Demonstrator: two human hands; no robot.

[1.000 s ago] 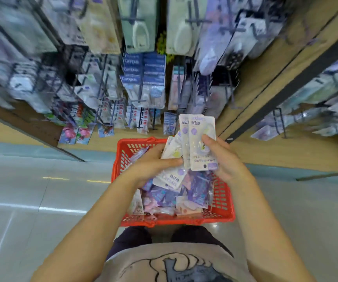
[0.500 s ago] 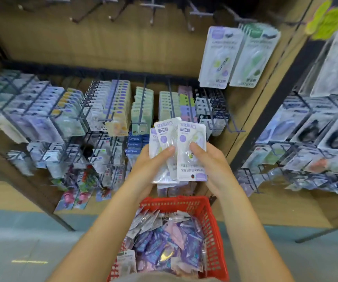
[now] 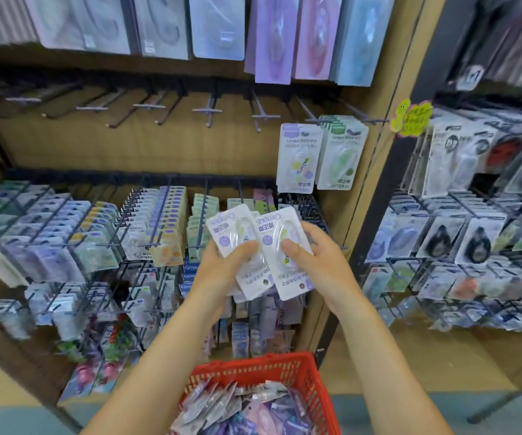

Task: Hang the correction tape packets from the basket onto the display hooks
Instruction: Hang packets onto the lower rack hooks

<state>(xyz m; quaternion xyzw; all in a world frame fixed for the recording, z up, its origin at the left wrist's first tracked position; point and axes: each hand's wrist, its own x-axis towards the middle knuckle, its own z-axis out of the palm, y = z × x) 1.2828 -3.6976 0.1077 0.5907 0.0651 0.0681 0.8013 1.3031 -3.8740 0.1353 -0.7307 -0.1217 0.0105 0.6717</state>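
Note:
I hold a small stack of white correction tape packets in front of the display, upside down. My left hand (image 3: 222,265) grips the left packets (image 3: 231,233) with its thumb on the front. My right hand (image 3: 319,262) grips the right packet (image 3: 280,243), thumb pressed on its blister. The red basket (image 3: 253,370) sits low in the middle, full of several more packets (image 3: 241,409). A row of bare display hooks (image 3: 209,111) runs along the wooden back panel above. Two hooks at the row's right end carry matching packets (image 3: 299,158), purple and green.
Lower hooks left of my hands are packed with other stationery packets (image 3: 146,227). Larger packs (image 3: 272,36) hang along the top. A dark upright post (image 3: 376,215) divides this bay from a second rack of hanging goods (image 3: 473,240) on the right.
My view has swung up from the basket to the display. Both hands have risen with the packets from above the basket to the level of the middle hooks.

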